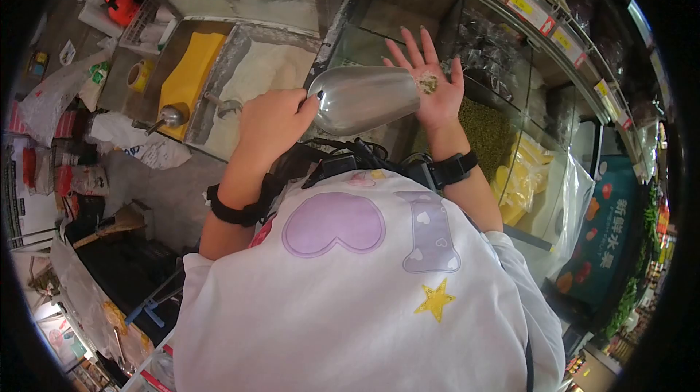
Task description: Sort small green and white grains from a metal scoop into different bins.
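Observation:
My left hand is closed around the handle end of a large, shiny grey scoop. The scoop lies sideways, its wide end reaching the palm of my right hand. That palm faces up with fingers spread, and a small patch of green and whitish grains rests on it. Below the scoop and my left hand, a bin of white powder has a metal scoop in it. Right of my right wrist sits a bin of small green beans.
Left of the powder, a bin holds yellow material and another metal scoop. Yellow packets fill a bin on the right, with dark plastic-wrapped goods behind. A shelf rail with price tags runs along the upper right.

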### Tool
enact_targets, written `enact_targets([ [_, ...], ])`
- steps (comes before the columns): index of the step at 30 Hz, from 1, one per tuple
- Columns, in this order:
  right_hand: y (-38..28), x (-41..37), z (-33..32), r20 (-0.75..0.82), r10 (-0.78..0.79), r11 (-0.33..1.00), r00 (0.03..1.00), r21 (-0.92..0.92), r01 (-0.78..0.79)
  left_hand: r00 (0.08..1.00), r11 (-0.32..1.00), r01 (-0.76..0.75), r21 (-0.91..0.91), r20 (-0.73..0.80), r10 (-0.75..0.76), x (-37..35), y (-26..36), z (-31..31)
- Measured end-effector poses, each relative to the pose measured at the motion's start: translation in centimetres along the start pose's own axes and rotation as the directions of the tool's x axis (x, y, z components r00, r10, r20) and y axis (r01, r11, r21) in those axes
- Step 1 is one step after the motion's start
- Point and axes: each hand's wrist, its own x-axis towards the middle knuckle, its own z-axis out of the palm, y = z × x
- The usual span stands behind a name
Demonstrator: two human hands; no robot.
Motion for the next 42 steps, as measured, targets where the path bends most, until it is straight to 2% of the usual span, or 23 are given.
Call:
enact_targets([
  [5, 0.0, -0.2, 0.6, 0.022, 0.002, 1.0, 1.0, 0.005, -0.002, 1.0, 0.998, -0.027, 0.054, 0.005, 0.027, 0.4, 0.3, 0.1],
  [21, 0.2, -0.1, 0.7, 0.059, 0.036, 0.998, 0.998, 0.041, -0.038, 0.999, 1.0, -0.009, 0.01, 0.039, 0.009, 0.9, 0.0, 0.3],
  [42, 0.4, -0.3, 0.8, 0.028, 0.039, 0.999, 0.999, -0.001, -0.039, 0.997, 1.0, 0.004, -0.013, 0.077, -0.003, 1.3, 0.1, 0.5],
])
